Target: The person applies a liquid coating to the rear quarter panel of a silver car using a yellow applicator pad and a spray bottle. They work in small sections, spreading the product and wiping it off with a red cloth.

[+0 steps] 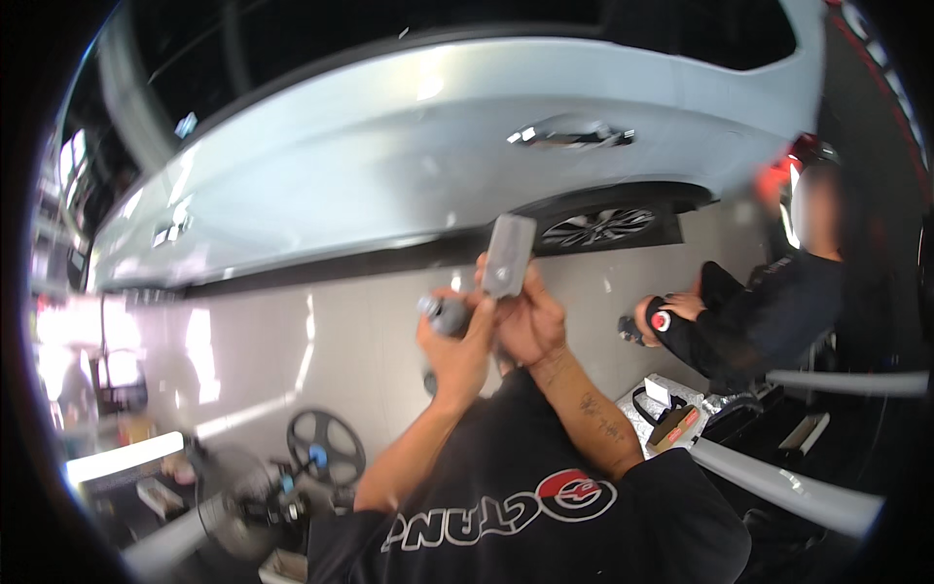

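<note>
My left hand (456, 350) is closed around a dark grey bottle (447, 316), with its thumb reaching towards the other hand. In my right hand (531, 314) is a flat, grey, rectangular block (508, 255), held upright between thumb and fingers; its exact kind is unclear. The two hands meet in front of my chest. Beyond them stands a light silver-blue car (408, 160), with a chrome door handle (576, 136) and a rear wheel (602, 226) showing.
Another person (773, 314) sits at the right, hands near a knee. Behind on the right are an open cardboard box (675, 428) and a pale pole (788, 474). A black spoked wheel (326, 447) and a fan (233, 496) stand at the lower left.
</note>
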Tool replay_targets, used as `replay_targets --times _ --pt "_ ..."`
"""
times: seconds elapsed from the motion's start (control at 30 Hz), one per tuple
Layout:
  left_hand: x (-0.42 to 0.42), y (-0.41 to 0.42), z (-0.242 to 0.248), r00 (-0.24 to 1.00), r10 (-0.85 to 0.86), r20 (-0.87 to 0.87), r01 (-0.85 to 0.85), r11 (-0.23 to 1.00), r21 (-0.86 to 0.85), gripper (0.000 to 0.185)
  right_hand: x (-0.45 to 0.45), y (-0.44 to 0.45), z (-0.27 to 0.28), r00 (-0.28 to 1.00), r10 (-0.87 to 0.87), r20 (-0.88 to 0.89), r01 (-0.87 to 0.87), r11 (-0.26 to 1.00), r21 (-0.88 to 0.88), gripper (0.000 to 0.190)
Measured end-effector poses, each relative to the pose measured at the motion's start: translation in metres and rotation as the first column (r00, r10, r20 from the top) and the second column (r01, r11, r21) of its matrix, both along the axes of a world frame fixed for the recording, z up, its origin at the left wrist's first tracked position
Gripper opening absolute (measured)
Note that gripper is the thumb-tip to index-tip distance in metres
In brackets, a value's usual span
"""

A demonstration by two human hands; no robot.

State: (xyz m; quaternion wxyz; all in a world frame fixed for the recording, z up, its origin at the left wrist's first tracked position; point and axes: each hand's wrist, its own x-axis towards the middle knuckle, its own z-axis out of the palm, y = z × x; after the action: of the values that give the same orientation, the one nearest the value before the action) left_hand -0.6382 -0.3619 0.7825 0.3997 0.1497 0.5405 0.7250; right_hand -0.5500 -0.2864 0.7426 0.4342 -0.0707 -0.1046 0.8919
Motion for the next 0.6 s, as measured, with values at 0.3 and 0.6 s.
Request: replay_targets --times 0.3,0.6 --pt "0.0 -0.05 -0.063 0.979 -0.097 -0.179 0.087 0.994 -0.066 0.037 0.103 0.234 0.027 0.252 -0.855 0.453 0.338 0.516 0.787 0.054" --pt "0.012 -0.064 -0.087 0.939 -0.04 -0.341 -0.015 0.987 -0.157 0.036 0.123 0.346 0.044 -0.441 -0.897 -0.026 -0.313 0.126 0.941 0.048"
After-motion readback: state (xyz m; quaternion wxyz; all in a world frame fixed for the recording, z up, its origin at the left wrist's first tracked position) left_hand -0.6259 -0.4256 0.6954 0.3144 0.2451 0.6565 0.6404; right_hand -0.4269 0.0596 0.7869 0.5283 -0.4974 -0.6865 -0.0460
